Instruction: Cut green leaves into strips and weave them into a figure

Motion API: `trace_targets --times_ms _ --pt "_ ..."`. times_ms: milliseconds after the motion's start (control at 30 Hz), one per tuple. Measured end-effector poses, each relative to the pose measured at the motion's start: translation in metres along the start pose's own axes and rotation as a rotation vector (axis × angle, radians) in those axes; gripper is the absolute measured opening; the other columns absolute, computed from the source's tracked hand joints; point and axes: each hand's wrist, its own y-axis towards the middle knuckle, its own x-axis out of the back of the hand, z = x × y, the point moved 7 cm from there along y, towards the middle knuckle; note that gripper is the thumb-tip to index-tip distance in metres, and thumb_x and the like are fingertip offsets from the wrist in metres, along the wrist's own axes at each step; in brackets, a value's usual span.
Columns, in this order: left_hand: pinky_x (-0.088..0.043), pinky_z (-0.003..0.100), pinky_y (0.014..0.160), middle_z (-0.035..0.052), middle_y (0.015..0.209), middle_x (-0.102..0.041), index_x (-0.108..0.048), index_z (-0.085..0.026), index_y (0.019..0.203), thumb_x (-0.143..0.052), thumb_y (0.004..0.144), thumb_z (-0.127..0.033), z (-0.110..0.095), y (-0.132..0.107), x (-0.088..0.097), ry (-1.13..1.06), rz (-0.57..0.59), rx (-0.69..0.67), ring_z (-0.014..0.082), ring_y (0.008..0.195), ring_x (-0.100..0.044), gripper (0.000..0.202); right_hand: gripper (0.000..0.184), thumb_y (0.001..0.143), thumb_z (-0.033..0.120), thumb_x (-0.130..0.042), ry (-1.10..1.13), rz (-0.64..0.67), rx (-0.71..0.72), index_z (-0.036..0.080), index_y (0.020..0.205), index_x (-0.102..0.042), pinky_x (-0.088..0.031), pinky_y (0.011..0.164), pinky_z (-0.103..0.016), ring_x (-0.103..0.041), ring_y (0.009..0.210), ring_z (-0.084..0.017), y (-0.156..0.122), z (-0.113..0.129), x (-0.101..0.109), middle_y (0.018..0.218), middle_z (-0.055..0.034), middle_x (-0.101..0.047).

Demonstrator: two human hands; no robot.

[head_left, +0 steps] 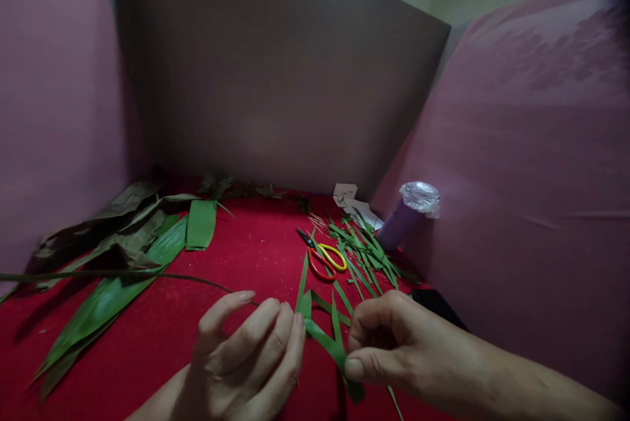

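My left hand [246, 355] and my right hand [388, 345] hold folded green leaf strips [322, 336] between them, low in the head view above a red cloth [246, 257]. The left fingers are curled around the strips' left part. My right thumb and forefinger pinch the strip where it bends. One strip sticks up past the fingers toward the scissors [322, 257], which lie shut on the cloth with one red and one yellow handle loop.
A heap of cut green strips [364, 250] lies right of the scissors. Long green and dried brown leaves [113, 257] cover the left side. A purple cylinder [406, 218] with a plastic-wrapped top leans against the pink wall. White paper scraps [347, 198] lie behind.
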Motion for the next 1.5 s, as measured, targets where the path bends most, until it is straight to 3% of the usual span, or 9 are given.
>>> trace_targets --times_ms 133,267,500,600,800,1067,1133,1367,1500 --pt "-0.028 0.043 0.101 0.0027 0.086 -0.074 -0.07 -0.015 0.091 -0.038 0.09 -0.014 0.0 0.001 0.001 -0.002 -0.012 0.004 0.0171 0.093 -0.057 0.031 0.025 0.068 0.036 -0.07 0.253 0.056 -0.084 0.017 0.065 -0.055 -0.031 0.046 -0.017 -0.038 0.05 -0.007 -0.004 -0.012 -0.011 0.055 0.0053 -0.046" --pt "-0.027 0.044 0.101 0.0021 0.088 -0.073 -0.069 -0.017 0.091 -0.04 0.089 -0.012 0.0 -0.001 -0.001 -0.015 -0.003 0.019 0.0173 0.094 -0.057 0.029 0.013 0.078 0.029 -0.061 0.115 0.027 -0.069 0.019 0.074 -0.054 -0.023 0.036 -0.015 -0.03 0.042 -0.006 -0.009 -0.011 -0.005 0.05 0.0073 -0.039" --pt "-0.033 0.043 0.093 -0.0017 0.078 -0.073 -0.069 -0.021 0.089 -0.045 0.088 -0.012 0.015 0.002 0.004 -0.204 -0.096 0.139 0.0172 0.085 -0.058 0.026 0.017 0.081 0.009 -0.049 -0.431 -0.228 0.561 0.02 0.075 -0.059 -0.043 0.051 -0.021 -0.051 0.055 -0.011 -0.018 0.047 0.01 0.066 -0.0009 -0.059" --pt "-0.037 0.041 0.086 -0.0024 0.071 -0.072 -0.069 -0.024 0.082 -0.049 0.087 -0.014 0.026 0.005 0.01 -0.289 -0.188 0.236 0.0153 0.076 -0.058 0.023 0.024 0.083 0.006 -0.043 -0.588 -0.3 0.698 0.02 0.088 -0.062 -0.048 0.056 -0.023 -0.059 0.063 -0.014 -0.022 0.053 0.002 0.08 -0.007 -0.065" --pt "-0.04 0.04 0.082 -0.0032 0.071 -0.071 -0.068 -0.023 0.081 -0.054 0.084 -0.014 0.028 0.011 0.012 -0.358 -0.185 0.246 0.015 0.074 -0.057 0.017 0.022 0.082 0.008 -0.049 -0.664 -0.535 0.895 0.02 0.096 -0.06 -0.053 0.058 -0.023 -0.066 0.074 -0.018 -0.03 0.062 -0.002 0.089 -0.0092 -0.069" --pt "-0.043 0.035 0.078 -0.0043 0.067 -0.067 -0.064 -0.027 0.078 -0.052 0.084 -0.014 0.032 0.015 0.013 -0.314 -0.172 0.249 0.0138 0.071 -0.057 0.018 0.02 0.082 0.012 -0.053 -0.468 -0.64 0.978 0.023 0.093 -0.065 -0.057 0.055 -0.024 -0.068 0.066 -0.018 -0.025 0.054 -0.014 0.084 -0.0078 -0.072" --pt "-0.042 0.035 0.077 -0.0045 0.065 -0.067 -0.065 -0.025 0.076 -0.054 0.083 -0.015 0.032 0.016 0.014 -0.325 -0.197 0.245 0.0135 0.07 -0.056 0.016 0.024 0.078 0.006 -0.057 -0.419 -0.677 0.899 0.022 0.094 -0.066 -0.058 0.061 -0.025 -0.069 0.073 -0.019 -0.026 0.05 -0.012 0.089 -0.0079 -0.072" --pt "-0.039 0.035 0.078 -0.004 0.068 -0.069 -0.066 -0.024 0.08 -0.053 0.085 -0.016 0.031 0.017 0.012 -0.36 -0.171 0.231 0.0137 0.071 -0.056 0.016 0.028 0.082 0.011 -0.058 -0.199 -0.612 0.895 0.024 0.105 -0.067 -0.059 0.073 -0.032 -0.068 0.087 -0.023 -0.031 0.047 -0.012 0.101 -0.0093 -0.07" --pt "-0.04 0.037 0.077 -0.0032 0.067 -0.068 -0.066 -0.022 0.08 -0.052 0.085 -0.013 0.032 0.017 0.011 -0.396 -0.151 0.228 0.0142 0.071 -0.055 0.017 0.021 0.084 0.02 -0.058 0.075 -0.52 0.749 0.027 0.1 -0.069 -0.062 0.065 -0.032 -0.07 0.077 -0.022 -0.015 0.037 -0.012 0.092 -0.0062 -0.072"
